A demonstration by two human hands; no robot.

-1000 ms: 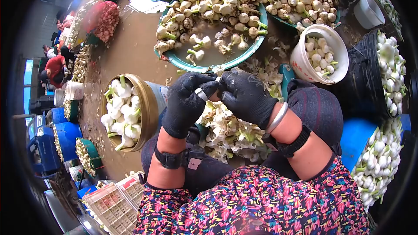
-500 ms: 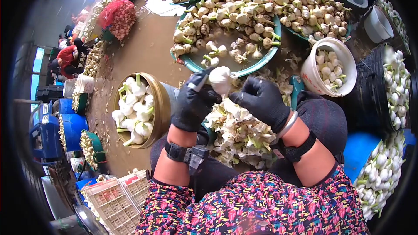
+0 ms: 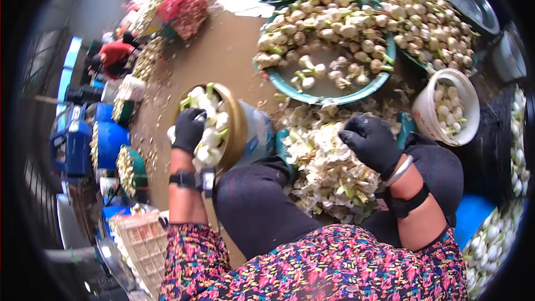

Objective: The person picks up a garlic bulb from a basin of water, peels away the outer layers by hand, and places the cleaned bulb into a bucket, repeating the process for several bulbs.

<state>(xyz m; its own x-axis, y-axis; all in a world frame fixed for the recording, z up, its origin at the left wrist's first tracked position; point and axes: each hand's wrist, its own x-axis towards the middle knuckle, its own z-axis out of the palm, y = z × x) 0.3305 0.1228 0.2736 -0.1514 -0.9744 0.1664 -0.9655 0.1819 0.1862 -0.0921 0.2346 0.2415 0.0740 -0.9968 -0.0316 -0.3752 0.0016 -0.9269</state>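
Note:
Black gloves cover both hands. My left hand (image 3: 190, 129) is over the bucket with a tan rim (image 3: 238, 128), among peeled white garlic bulbs (image 3: 207, 155); its fingers are curled, and whether a bulb is between them is hidden. Above the heap of loose garlic skins (image 3: 329, 167) between my knees is my right hand (image 3: 370, 142), its fingers curled together; what they hold, if anything, is too small to name. Beyond the skins stands a wide green-rimmed tub (image 3: 334, 100) with unpeeled garlic bulbs (image 3: 329, 25).
A white bucket (image 3: 473, 100) of bulbs stands at the right, near a second heap of garlic (image 3: 429, 22). Far left are a crouching person in red (image 3: 116, 53), a red net sack (image 3: 183, 11) and blue containers (image 3: 111, 145). A plastic crate (image 3: 146, 248) lies lower left.
My left hand has moved left from the middle to the tan-rimmed bucket, and the bulb it had is no longer distinguishable. The view has shifted, with the scene sitting further right.

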